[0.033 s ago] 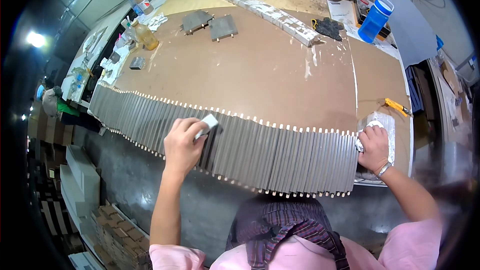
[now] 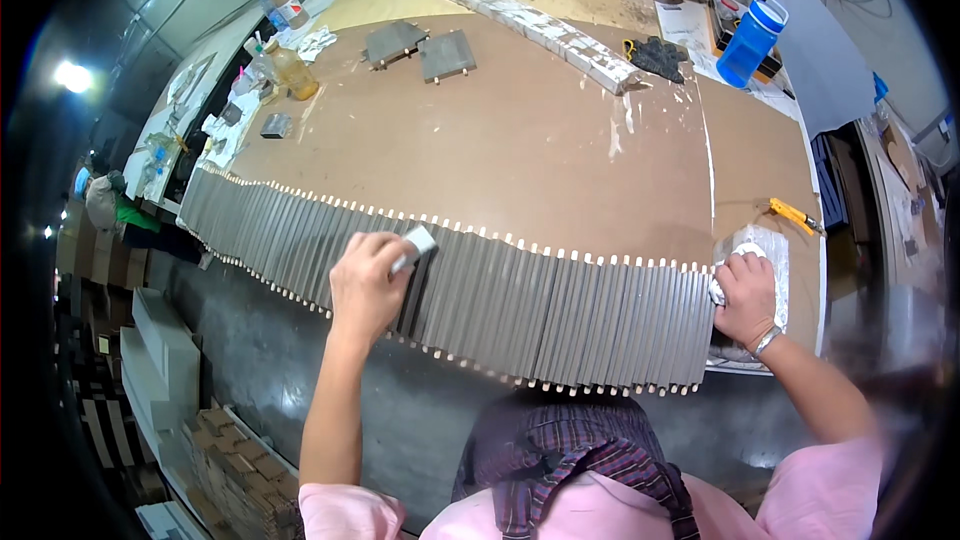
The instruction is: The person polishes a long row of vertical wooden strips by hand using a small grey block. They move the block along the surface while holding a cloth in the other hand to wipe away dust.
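Note:
A long row of narrow grey strips (image 2: 620, 320) lies side by side along the table's near edge, pale peg-like tips sticking out at both ends. Pinched in the fingers of my left hand (image 2: 367, 280) is a small light grey block (image 2: 417, 243), held against the strips left of the row's middle. Darker strips show just beside it. At the row's right end, my right hand (image 2: 745, 298) curls over a crumpled white cloth (image 2: 718, 290). Under and behind that hand sits a block in clear wrapping (image 2: 765, 240), partly hidden.
Two grey plates with pegs (image 2: 447, 55), a small dark block (image 2: 276, 126) and a white-stained beam (image 2: 540, 32) lie farther back on the brown-covered table (image 2: 480, 150). A yellow knife (image 2: 793, 214) and blue bottle (image 2: 752, 40) are right; several bottles (image 2: 290, 70) stand left.

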The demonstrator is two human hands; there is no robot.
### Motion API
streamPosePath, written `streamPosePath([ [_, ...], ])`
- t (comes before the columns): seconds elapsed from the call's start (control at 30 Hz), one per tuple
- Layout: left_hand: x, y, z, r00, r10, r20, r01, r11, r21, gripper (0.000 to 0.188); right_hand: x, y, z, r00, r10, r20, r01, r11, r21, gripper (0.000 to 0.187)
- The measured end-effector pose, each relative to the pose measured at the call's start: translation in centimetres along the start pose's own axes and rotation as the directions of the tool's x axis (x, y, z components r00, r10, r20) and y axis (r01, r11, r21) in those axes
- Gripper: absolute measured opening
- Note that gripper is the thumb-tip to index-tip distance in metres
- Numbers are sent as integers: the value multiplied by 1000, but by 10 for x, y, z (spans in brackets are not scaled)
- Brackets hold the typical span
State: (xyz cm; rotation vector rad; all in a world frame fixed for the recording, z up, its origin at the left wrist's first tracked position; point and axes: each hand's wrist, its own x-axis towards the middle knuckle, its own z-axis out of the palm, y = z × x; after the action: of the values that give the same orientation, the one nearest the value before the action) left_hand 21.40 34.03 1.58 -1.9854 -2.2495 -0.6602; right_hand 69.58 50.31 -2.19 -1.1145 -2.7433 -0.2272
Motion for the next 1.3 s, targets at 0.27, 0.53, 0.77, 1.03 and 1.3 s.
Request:
streamPosePath([
  [0.27,17,-18,9,963,-240,-126,261,946,191,20,-3,7,7,997,-12,-81,14,999,29,29],
  [0.53,-2,77,10,971,-154,-185,139,986,-90,24,-2,8,9,999,-29,-43,32,998,59,18],
  [0.77,-26,237,57,989,138,-50,-146,950,-277,28,-2,17,-5,995,-80,-65,87,990,115,13],
  [1.03,-19,261,55,987,161,-18,-162,981,-104,36,22,81,-13,953,-302,-4,296,930,219,18],
  [1.3,-9,317,95,919,391,51,-374,905,-205,25,44,67,6,873,-471,123,424,860,285,14],
])
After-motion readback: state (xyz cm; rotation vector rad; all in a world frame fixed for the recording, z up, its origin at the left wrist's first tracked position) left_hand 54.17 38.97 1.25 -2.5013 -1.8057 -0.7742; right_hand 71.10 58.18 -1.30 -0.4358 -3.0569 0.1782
